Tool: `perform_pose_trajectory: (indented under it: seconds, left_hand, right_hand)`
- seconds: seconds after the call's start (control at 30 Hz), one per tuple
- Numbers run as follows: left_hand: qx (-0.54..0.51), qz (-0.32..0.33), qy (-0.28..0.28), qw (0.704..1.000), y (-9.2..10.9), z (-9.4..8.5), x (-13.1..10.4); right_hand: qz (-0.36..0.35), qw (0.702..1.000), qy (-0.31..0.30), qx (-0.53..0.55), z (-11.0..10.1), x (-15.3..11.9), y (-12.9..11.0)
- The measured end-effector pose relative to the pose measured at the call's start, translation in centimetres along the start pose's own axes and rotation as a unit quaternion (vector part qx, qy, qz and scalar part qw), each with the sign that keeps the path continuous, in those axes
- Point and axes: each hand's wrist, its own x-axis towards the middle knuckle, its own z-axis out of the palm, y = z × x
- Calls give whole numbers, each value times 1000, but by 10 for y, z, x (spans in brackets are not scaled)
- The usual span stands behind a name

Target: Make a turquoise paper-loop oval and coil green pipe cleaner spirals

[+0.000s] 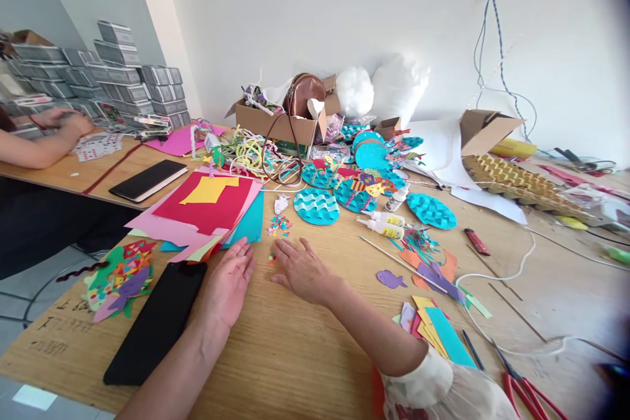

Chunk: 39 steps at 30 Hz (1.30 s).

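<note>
My right hand [302,270] lies palm down on the wooden table, its fingers spread beside a few tiny paper bits [272,257]. Just beyond its fingertips is a small heap of coloured paper scraps [280,226], with a small white fish shape [281,204] behind. My left hand [229,285] rests on its edge with the palm turned toward the right hand, fingers extended and holding nothing. Left of it lies a long black case [157,325]. A stack of coloured paper [197,207] sits beyond my left hand, a yellow sheet on top.
Blue wavy paper ovals [316,207], glue bottles [386,228] and a purple paper fish [390,279] lie ahead and right. Red-handled scissors [526,387] lie front right near a white cable [475,321]. Paper cutouts [123,282] lie left. Another person's hands [69,121] are over playing cards.
</note>
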Motion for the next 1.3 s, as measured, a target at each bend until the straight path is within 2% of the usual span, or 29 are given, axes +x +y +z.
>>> perform_pose_trajectory:
  seconds: [0.17, 0.33, 0.6, 0.83, 1.03, 1.3]
  left_hand:
    - [-1, -10, 1, 1000, -3, -3, 1]
    - [3, -12, 8, 1000, -4, -5, 1]
    - [-5, -34, 6, 999, -4, -5, -6]
    - [0, -61, -9, 998, -3, -6, -23]
    - [11, -77, -25, 997, -3, -11, -31]
    - [5, -89, -28, 996, -10, -19, -31]
  right_hand:
    - [4, 1000, -15, 5, -5, -3, 4]
    - [41, 999, -22, 8, -17, -1, 15]
    - [43, 999, -20, 4, -19, 35, 37]
    - [84, 996, -13, -12, -19, 66, 56]
    - [91, 995, -19, -24, -16, 81, 59]
    - [97, 995, -16, -20, -17, 90, 61]
